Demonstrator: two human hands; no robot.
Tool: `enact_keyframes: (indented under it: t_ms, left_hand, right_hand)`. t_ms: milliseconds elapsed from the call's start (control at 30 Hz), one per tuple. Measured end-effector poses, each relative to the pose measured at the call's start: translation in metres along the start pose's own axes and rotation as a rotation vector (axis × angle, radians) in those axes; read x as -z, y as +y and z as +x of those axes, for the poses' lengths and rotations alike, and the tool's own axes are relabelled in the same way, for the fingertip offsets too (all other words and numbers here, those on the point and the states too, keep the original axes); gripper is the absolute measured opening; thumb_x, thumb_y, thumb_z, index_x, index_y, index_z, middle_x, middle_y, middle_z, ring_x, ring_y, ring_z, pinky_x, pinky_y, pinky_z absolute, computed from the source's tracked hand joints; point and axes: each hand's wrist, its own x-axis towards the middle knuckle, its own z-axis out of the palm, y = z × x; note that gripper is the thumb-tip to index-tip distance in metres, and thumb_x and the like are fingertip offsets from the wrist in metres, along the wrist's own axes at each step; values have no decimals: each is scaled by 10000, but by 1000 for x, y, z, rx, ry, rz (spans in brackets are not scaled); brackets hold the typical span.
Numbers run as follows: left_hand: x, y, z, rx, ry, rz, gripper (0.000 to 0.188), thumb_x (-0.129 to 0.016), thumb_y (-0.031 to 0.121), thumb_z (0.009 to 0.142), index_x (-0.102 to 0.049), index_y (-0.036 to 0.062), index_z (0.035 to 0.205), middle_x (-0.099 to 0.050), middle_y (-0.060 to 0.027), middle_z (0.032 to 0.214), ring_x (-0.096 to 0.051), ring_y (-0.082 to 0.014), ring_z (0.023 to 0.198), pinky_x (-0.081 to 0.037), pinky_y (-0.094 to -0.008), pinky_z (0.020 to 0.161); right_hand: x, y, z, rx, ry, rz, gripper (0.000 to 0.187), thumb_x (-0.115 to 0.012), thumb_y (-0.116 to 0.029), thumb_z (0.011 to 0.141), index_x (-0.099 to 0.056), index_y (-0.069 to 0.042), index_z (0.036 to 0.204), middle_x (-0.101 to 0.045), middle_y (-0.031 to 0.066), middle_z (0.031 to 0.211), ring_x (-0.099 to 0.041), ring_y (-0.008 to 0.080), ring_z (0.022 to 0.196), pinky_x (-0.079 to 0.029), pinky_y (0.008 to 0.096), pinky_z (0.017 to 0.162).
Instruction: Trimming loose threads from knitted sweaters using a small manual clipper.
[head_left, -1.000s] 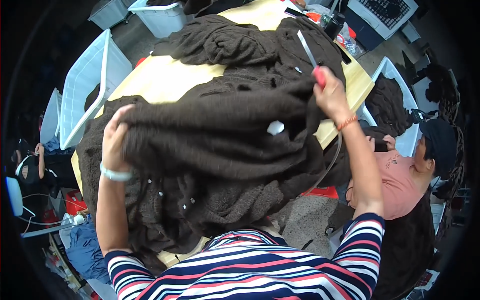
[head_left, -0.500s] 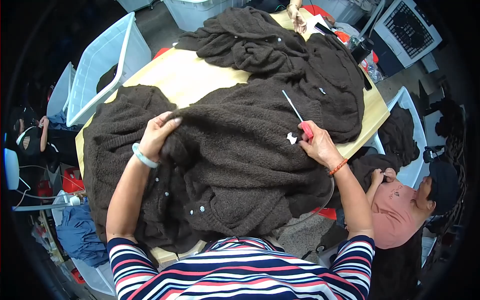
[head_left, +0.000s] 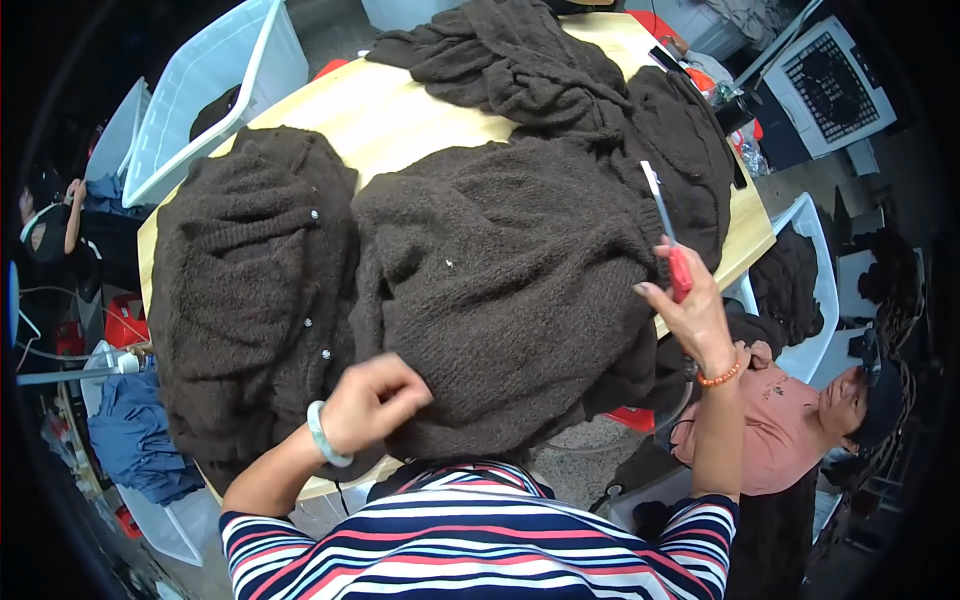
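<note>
A dark brown fuzzy knit cardigan [head_left: 500,290] lies spread over a pale wooden table [head_left: 400,110]. My left hand [head_left: 372,400] grips its near hem, fingers curled into the fabric. My right hand [head_left: 690,310] is raised at the cardigan's right edge, holding a red-handled thread snipper [head_left: 668,235] with the blade pointing up and away. Another dark brown knit garment [head_left: 250,300] with small pale buttons lies to the left. More brown knitwear [head_left: 560,70] is heaped at the far side of the table.
A person in a pink top and dark cap [head_left: 800,410] sits low at the right. White plastic crates [head_left: 215,80] stand at the far left, another [head_left: 810,260] at the right holds dark garments. Blue cloth [head_left: 135,440] lies on the floor left.
The cardigan has been pulled down and flattened toward me. My left hand moved from its upper left edge to the near hem. My right hand shifted right, off the cloth, still holding the snipper.
</note>
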Motion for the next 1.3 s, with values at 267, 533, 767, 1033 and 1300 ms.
enact_keyframes:
  t_ms: [267, 533, 767, 1033, 1300]
  left_hand:
    - [4, -99, 9, 541, 405, -739, 651, -697, 68, 858, -378, -38, 1416, -607, -106, 1200, -597, -134, 984, -481, -291, 906]
    - [-11, 10, -27, -368, 65, -474, 474, -630, 20, 865, -508, -7, 1323, -606, -105, 1249, -586, -197, 1146, -439, -330, 1011]
    - [-119, 27, 1, -541, -471, -149, 474, -560, 70, 916, -471, 66, 1382, -581, -178, 1283, -587, -339, 1151, -476, -415, 993]
    - [-144, 25, 20, -486, -534, -119, 525, -572, 82, 916, -415, 76, 1418, -556, -201, 1309, -573, -362, 1167, -482, -448, 986]
    - [-130, 14, 2, -371, -615, -164, 638, -558, 76, 926, -284, 113, 1501, -475, -218, 1396, -541, -393, 1208, -477, -440, 1017]
  right_hand:
    - [-50, 30, 17, 101, -133, 34, 320, -658, 22, 799, -579, -34, 1104, -587, 48, 806, -539, 131, 696, -476, 274, 704]
    - [49, 42, -53, -156, 61, -124, 280, -648, 5, 831, -583, -2, 1103, -589, 7, 850, -549, 79, 753, -466, 236, 712]
    - [-19, -78, -24, 198, -108, -28, 619, -869, -250, 708, -564, -3, 1186, -591, 17, 901, -432, 41, 594, -417, 211, 564]
    - [-142, -116, 55, 221, -304, -289, 407, -699, -157, 763, -497, -68, 1105, -639, 220, 1020, -614, 437, 976, -501, 492, 863]
    - [24, 71, 45, -279, 229, -592, 445, -679, -154, 759, -549, -21, 1163, -671, 252, 957, -626, 461, 952, -496, 507, 821]
